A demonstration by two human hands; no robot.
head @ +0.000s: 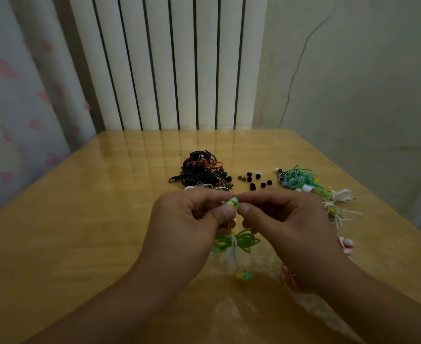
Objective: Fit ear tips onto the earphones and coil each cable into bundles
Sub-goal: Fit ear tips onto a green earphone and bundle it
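I see the left hand (192,219) and right hand (286,214) both pinching a green earbud (231,202) over the tabletop (80,232) middle — its green cable coil (239,240) dangling below. The near-left tabletop lies bare; black ear tips (254,181) sit toward the far edge. I can read no lettering.

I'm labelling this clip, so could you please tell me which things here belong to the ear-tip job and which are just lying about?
In the job:
left hand and right hand, pinching the green earbud
green cable bundle hanging below
loose black ear tips
black earphone pile
green and white earphone pile

Lying about:
radiator
curtain
table
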